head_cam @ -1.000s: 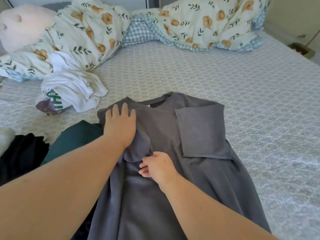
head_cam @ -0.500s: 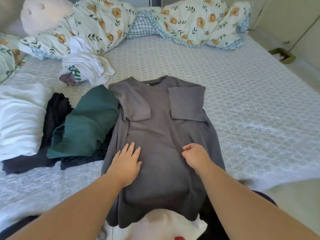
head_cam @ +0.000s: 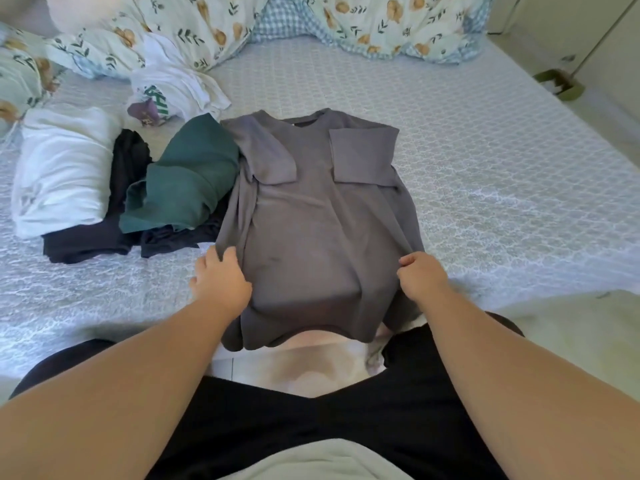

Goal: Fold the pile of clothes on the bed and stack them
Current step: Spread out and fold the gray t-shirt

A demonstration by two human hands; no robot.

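- We see a grey shirt (head_cam: 311, 216) lying face up on the bed (head_cam: 502, 174), collar pointing away from us, both short sleeves folded in over the chest.
- Its lower hem hangs over the near edge of the bed, just in front of our black-clad legs.
- Our left hand (head_cam: 220, 284) sits at the shirt's left edge near the hem; the fingers curl onto the cloth, and its grip looks closed on the side of the fabric, though the fingertips are partly hidden.
- Our right hand (head_cam: 420, 277) is at the shirt's right edge, at about the same level, with fingers bent in and the grip pinched shut on the cloth.
- The fabric between the two hands is drawn fairly smooth, with a few soft creases across the middle.
- Just beside the shirt on the left lies a crumpled green garment (head_cam: 187, 181), touching the grey sleeve and resting on dark clothes (head_cam: 97, 237).
- Further left is a folded white bundle (head_cam: 62, 171), touching the dark clothes.
- Behind the green piece lies a rumpled white garment with a green print (head_cam: 173, 88).
- A floral duvet (head_cam: 381, 19) is bunched along the far side of the bed.
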